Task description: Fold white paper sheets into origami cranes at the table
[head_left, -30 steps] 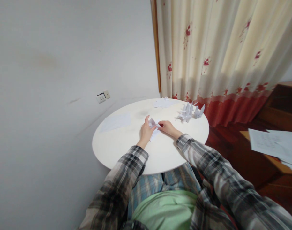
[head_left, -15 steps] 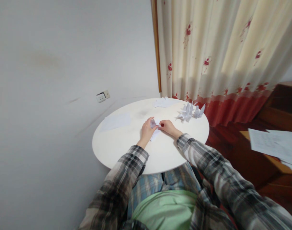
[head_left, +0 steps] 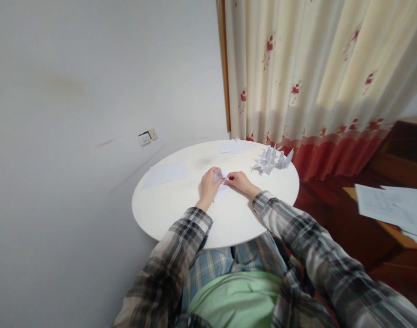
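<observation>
A small piece of white paper point(head_left: 220, 187), partly folded, lies in the middle of a round white table point(head_left: 181, 214). My left hand point(head_left: 209, 184) curls its fingers over the paper's left end and pinches it. My right hand point(head_left: 239, 181) pinches the paper's right side with thumb and fingertips. Both hands rest low on the tabletop, almost touching each other. Plaid sleeves cover both forearms.
Several folded paper figures point(head_left: 271, 160) stand at the table's far right. A flat sheet point(head_left: 165, 173) lies at the left, crumpled paper point(head_left: 234, 146) at the far edge. A wall with an outlet point(head_left: 147, 136) is left, a curtain point(head_left: 314, 77) behind, papers point(head_left: 393, 205) on wooden furniture right.
My left hand's fingers have curled further over the paper, pressing its raised flap down. My right hand has barely moved.
</observation>
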{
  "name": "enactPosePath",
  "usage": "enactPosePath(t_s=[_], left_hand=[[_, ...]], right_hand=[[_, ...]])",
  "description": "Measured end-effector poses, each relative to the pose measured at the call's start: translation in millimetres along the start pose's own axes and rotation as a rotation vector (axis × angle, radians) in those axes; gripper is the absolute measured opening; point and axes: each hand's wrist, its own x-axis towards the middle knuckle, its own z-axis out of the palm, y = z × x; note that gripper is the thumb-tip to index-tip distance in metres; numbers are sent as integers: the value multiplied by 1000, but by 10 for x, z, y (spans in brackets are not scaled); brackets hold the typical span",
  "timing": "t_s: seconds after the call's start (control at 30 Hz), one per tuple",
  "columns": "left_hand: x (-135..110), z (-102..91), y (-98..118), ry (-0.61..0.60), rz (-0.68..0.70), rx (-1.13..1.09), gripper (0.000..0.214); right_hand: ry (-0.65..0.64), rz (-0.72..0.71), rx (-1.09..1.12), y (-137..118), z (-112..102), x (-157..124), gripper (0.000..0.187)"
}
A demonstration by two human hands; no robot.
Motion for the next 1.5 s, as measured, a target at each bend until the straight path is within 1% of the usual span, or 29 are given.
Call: enactPosePath(t_s=[0.2,0.3,0.4,0.57,0.73,0.9,1.0,1.23,1.4,1.5], left_hand=[[10,-43,37,193,92,127,45],[0,-51,66,225,115,170,39],[-7,-57,107,190,128,212,27],[-14,-65,133,38,164,201,14],[-20,-33,68,-52,182,127,14],[-16,8,19,-135,207,154,16],[-10,12,19,-145,208,153,18],[-8,-2,54,-103,157,121,21],[-13,-10,73,-85,125,86,20],[-11,-7,63,-75,135,71,20]], right_hand=[[25,62,-42,-30,-36,-2,16],[31,72,-48,-37,-41,2,17],[38,73,-67,-27,-29,7,17],[48,56,-83,12,6,10,20],[40,33,-104,39,22,8,24],[28,5,-118,12,2,-5,29],[22,9,-122,-16,-4,-12,28],[-5,-14,-117,-45,-3,-13,27],[-24,-32,-190,-45,-10,-18,27],[-14,-50,-214,-39,-7,-23,26]])
